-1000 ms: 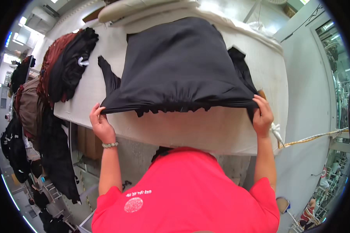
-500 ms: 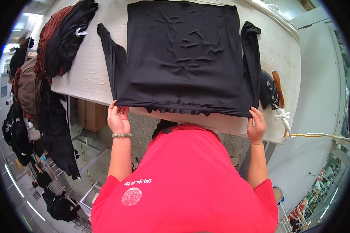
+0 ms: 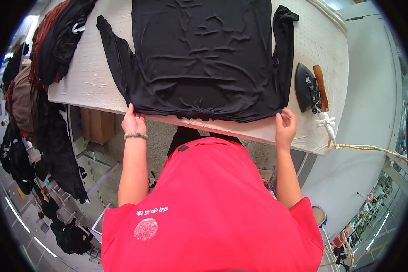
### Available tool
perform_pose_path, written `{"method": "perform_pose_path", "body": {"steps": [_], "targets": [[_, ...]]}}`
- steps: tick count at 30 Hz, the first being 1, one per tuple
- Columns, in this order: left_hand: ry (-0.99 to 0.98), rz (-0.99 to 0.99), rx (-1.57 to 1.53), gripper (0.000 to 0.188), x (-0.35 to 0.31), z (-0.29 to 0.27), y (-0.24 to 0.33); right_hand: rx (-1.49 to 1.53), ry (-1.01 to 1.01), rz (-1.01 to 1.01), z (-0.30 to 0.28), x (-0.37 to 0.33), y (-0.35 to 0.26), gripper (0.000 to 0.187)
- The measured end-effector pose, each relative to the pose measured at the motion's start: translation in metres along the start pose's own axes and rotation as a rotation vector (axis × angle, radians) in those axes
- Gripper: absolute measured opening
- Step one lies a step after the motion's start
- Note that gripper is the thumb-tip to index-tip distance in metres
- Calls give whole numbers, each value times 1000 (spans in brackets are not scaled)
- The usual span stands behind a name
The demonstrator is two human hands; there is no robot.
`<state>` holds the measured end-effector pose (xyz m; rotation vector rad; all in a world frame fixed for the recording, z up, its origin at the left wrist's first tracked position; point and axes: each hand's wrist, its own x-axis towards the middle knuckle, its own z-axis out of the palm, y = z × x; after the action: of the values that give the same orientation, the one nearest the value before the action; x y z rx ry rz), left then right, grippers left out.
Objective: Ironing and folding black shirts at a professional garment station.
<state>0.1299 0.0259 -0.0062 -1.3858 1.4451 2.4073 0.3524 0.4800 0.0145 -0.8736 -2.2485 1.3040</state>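
A black long-sleeved top (image 3: 204,63) lies spread on the pale padded table, its gathered edge toward me along the table's near side. Its sleeves stretch away from me on either side of the body. My left hand (image 3: 134,123), with a beaded bracelet on the wrist, is closed at the near left corner of the cloth, fingertips on the edge. At the near right corner my right hand (image 3: 285,126) pinches the edge between thumb and fingers. Wrinkles cross the middle of the fabric, and the near edge is loosely bunched.
An iron (image 3: 307,88) with a wooden handle rests on the table (image 3: 88,90) right of the top, its cord wrapped in white cloth. A heap of black and rust-coloured garments (image 3: 61,45) lies at the left end. Below stands a cardboard box (image 3: 97,126).
Both hands have shifted left with the near corners of the top. The near edge, taut before, is now slacker and more rumpled. The iron shows more fully beside the right sleeve.
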Motion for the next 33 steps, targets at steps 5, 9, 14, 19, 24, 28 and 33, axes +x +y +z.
{"method": "perform_pose_path", "body": {"steps": [5, 9, 14, 19, 24, 28, 33], "targets": [[-182, -224, 77, 39, -9, 20, -7, 358, 113, 619, 12, 7, -4, 17], [-403, -277, 27, 46, -13, 40, 14, 409, -292, 785, 15, 24, -16, 15], [-490, -42, -209, 48, -21, 24, 98, 1089, -480, 904, 33, 53, -82, 33], [-461, 267, -488, 45, -62, -109, 227, 1391, -906, 471, 102, 39, -218, 37], [-322, 755, -717, 40, -155, -318, 311, 1362, -1108, 269, 206, -37, -342, 41], [-82, 947, -760, 36, -190, -424, 319, 1344, -1262, 74, 293, -100, -425, 44], [135, 845, -1005, 31, -187, -511, 309, 1241, -1423, 29, 405, -176, -509, 45]]}}
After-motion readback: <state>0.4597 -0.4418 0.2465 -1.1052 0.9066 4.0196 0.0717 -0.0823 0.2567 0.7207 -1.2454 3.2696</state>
